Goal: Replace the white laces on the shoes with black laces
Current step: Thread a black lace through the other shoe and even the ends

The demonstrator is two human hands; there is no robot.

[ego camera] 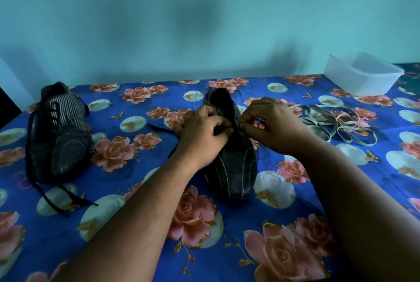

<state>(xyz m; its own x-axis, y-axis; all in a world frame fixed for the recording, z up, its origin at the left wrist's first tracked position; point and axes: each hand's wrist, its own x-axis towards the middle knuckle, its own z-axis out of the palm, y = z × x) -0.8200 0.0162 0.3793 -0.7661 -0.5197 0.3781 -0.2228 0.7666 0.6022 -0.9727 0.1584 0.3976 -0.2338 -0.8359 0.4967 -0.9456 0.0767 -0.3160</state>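
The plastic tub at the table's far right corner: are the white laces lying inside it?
No, the white laces lie loose on the tablecloth, apart from the plastic tub.

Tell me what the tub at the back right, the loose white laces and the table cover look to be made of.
Tub: translucent, frosted plastic by the look; the wall and cloth show faintly through its sides.
White laces: flat woven tape, probably cotton or polyester; they lie in limp, ribbon-like loops.
Table cover: printed floral sheet, blue with pink roses; a slight sheen suggests synthetic fabric or vinyl, hard to say which.
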